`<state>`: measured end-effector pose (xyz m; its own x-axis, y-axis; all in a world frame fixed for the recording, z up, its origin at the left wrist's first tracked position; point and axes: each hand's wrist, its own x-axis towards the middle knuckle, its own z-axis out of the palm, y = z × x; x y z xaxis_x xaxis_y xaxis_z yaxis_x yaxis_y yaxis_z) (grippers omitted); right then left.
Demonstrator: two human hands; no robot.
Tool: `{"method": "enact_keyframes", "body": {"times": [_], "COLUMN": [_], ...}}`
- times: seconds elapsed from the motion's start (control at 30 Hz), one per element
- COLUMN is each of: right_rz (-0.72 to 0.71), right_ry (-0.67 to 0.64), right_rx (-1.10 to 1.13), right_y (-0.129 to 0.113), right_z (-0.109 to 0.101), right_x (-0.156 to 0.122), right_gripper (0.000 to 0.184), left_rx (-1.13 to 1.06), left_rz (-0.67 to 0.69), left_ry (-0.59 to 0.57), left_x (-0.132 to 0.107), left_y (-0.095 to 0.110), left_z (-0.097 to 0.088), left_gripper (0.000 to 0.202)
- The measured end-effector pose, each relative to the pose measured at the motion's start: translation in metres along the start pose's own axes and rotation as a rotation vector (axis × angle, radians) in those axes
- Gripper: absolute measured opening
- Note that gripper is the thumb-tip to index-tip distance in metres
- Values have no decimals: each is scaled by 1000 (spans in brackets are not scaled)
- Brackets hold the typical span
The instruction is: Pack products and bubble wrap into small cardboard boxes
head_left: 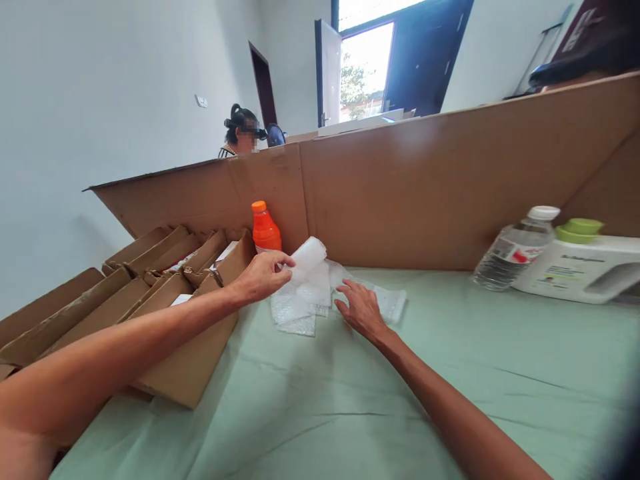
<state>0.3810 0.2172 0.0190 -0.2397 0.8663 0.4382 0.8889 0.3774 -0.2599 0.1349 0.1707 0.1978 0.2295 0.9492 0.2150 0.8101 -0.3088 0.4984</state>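
Several clear bubble wrap pieces [300, 300] lie in a loose pile on the green cloth, one folded end standing up at the back. My left hand [265, 275] reaches in from the left at the pile's edge. Its thumb and index finger are curved with a gap between them, and the tips are close to the wrap; whether they touch it is unclear. At the pile's right side, my right hand [361, 308] hovers with its fingers spread, holding nothing. A flatter strip of bubble wrap [393, 303] lies behind and beside it. Behind my left hand stands an orange bottle [266, 230].
Open cardboard boxes [165, 313] with dividers fill the left side. A tall cardboard panel [400, 193] borders the green cloth [320, 413] at the back. A tilted clear water bottle [517, 250] and a white jug [575, 270] with a green cap are at right. A person [243, 133] is beyond the panel.
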Motion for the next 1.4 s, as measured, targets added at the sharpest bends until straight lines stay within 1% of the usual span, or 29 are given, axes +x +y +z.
{"method": "enact_keyframes", "body": {"times": [0.1,0.2,0.27,0.33,0.43,0.53,0.63,0.7,0.77,0.83,0.93,0.97,1.03,1.07,1.1,1.17,1.23,1.3,1.37,1.4], "right_rz": [45,53,15,-28,-17,32,18,3,0,6,17,19,11,-5,-26,-57,-39,15,36,24], "right_ry": [15,55,83,102,108,59,-1,-7,-3,-3,-15,-20,-38,-57,-81,-134,-142,-87,-16,11], "right_rx": [-62,-160,-213,-240,-255,-253,-229,-219,-217,-215,-209,-207,-196,-189,-185,-201,-255,-307,-314,-297], "right_y": [28,38,36,30,26,29,35,38,40,40,37,36,37,40,44,57,70,78,74,68], "right_z": [-5,0,3,4,3,4,8,10,11,12,13,14,14,14,13,8,1,-6,-9,-8], "right_x": [-32,-51,-55,-55,-53,-54,-55,-55,-54,-53,-53,-52,-49,-46,-41,-27,-8,7,11,6], "right_gripper": [33,32,30,29,30,34,36,36,36,36,36,36,36,37,37,36,34,36,38,38], "left_rx": [36,142,235,314,371,365,345,336,328,296,188,158,125,126,137,192,273,357,439,480], "left_rz": [-108,-179,-197,-181,-150,-157,-172,-178,-173,-139,-66,-75,-93,-99,-92,-59,-15,23,41,34], "left_ry": [1,-4,-6,-5,-26,-57,-20,35,69,97,188,218,263,291,321,406,515,620,691,706], "left_x": [30,45,44,39,33,35,33,20,-3,-36,-98,-120,-160,-177,-192,-215,-227,-232,-230,-229], "left_y": [-19,-39,-49,-56,-64,-70,-73,-73,-73,-75,-83,-86,-90,-90,-88,-79,-66,-56,-55,-58], "left_z": [28,48,60,74,96,117,130,135,139,144,151,152,145,137,126,96,62,29,4,-5], "left_gripper": [37,43,51,58,54,48,51,55,59,60,56,55,53,52,52,52,56,59,60,59]}}
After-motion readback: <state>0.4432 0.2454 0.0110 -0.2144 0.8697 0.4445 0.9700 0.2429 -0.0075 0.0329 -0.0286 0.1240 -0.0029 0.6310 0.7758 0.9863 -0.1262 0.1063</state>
